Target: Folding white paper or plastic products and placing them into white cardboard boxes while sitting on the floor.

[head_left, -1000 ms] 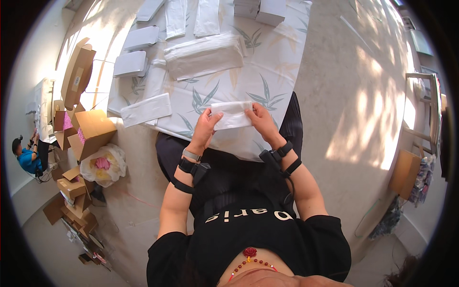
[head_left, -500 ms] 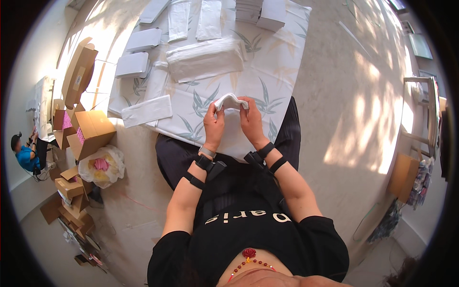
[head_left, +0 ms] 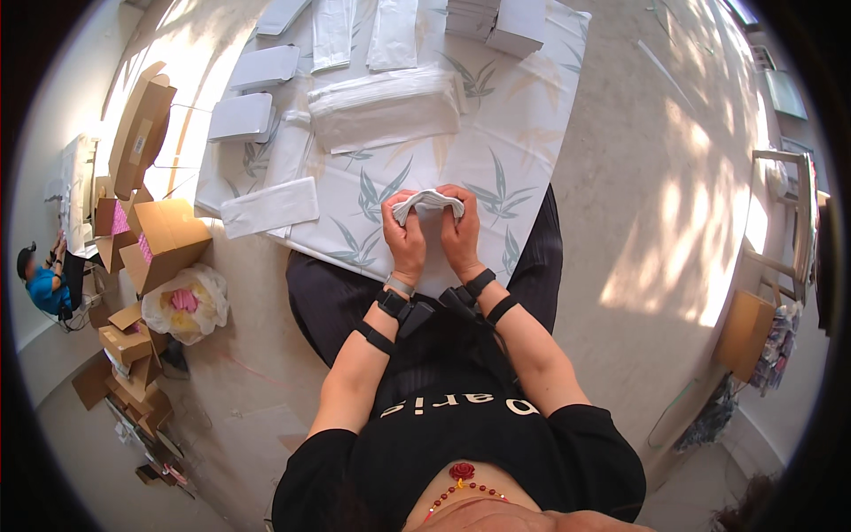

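Note:
Close to the table's near edge, both my hands grip a small white stack of thin, paper-like layers (head_left: 428, 199), bowed upward into an arch. My left hand (head_left: 405, 238) has its fingers and thumb closed round the left end. The right end is pinched the same way by my right hand (head_left: 461, 232). Just beyond lies a big pile of flat white packets (head_left: 386, 111). A single flat white packet (head_left: 270, 207) rests left of my hands. Whether the held layers are of the same kind, I cannot tell.
The table has a leaf-patterned cloth (head_left: 496, 164). Stacks of white cards (head_left: 241, 118) lie at its left, more white stacks (head_left: 517, 31) at the far side. Cardboard boxes (head_left: 173, 239) and a plastic bag (head_left: 184, 304) stand on the floor at left. A person (head_left: 46, 284) sits farther left.
Both hands have come slightly nearer to me with the white stack. Its bend has turned into a smoother arch, with its layered edges now showing more.

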`<move>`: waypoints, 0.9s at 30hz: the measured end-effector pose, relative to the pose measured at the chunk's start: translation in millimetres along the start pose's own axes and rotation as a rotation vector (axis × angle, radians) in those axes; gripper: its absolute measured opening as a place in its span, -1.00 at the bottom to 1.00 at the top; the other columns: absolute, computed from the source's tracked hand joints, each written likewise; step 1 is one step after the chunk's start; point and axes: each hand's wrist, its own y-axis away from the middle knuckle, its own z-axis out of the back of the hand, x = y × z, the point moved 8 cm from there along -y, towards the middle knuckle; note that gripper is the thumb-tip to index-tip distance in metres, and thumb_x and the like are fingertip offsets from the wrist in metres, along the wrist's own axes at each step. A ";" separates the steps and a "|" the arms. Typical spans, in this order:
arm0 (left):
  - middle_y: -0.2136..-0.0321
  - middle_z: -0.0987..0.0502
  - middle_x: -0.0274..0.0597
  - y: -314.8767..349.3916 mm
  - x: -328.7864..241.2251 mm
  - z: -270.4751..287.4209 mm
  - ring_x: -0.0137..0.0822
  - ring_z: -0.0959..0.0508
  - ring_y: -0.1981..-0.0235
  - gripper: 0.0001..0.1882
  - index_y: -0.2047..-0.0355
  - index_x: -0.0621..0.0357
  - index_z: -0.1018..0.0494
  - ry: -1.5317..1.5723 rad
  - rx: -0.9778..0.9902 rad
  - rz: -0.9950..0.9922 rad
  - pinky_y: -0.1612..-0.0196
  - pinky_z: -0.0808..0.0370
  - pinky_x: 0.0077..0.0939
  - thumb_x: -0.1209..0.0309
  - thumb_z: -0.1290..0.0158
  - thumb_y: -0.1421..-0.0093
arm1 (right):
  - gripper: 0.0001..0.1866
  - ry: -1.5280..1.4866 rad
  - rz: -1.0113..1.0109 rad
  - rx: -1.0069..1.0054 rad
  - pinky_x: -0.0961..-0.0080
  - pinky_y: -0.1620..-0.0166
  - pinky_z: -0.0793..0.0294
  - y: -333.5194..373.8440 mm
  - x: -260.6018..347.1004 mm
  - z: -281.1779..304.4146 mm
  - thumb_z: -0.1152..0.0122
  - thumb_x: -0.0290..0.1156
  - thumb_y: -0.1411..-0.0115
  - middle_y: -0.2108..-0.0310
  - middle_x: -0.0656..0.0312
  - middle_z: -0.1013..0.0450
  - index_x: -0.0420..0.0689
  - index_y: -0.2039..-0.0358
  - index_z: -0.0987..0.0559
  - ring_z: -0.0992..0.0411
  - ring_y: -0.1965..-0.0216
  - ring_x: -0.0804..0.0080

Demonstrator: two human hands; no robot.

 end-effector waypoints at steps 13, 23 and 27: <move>0.09 -0.47 -0.04 0.3 9.1 3.4 -0.20 -0.48 0.03 -0.73 0.09 0.24 -0.33 0.005 0.020 -0.043 -0.18 -0.41 -0.33 0.68 0.10 -0.19 | -0.66 0.009 -0.019 0.023 0.38 -0.16 -0.44 0.4 -3.8 1.9 -0.07 -0.77 -0.19 0.04 0.06 -0.51 -0.22 0.03 -0.45 -0.50 -0.03 0.20; 0.16 -0.50 -0.13 -1.9 -2.9 13.6 -0.29 -0.52 0.10 -0.81 0.10 0.23 -0.37 -0.188 0.105 -0.040 -0.10 -0.45 -0.40 0.58 -0.03 -0.28 | -0.81 0.194 -0.186 0.132 0.41 0.01 -0.51 -5.2 6.2 15.4 -0.12 -0.54 -0.35 0.15 0.09 -0.58 -0.25 0.04 -0.49 -0.56 0.15 0.19; 0.27 -0.55 -0.41 -5.1 5.6 34.1 -0.59 -0.53 0.26 -0.83 0.09 0.20 -0.44 0.007 0.313 0.244 0.11 -0.46 -0.68 0.46 -0.16 -0.36 | -0.73 0.087 -0.433 0.353 0.44 0.04 -0.51 1.2 -8.7 28.9 -0.19 -0.44 -0.38 0.12 0.14 -0.60 -0.28 -0.03 -0.51 -0.57 0.14 0.38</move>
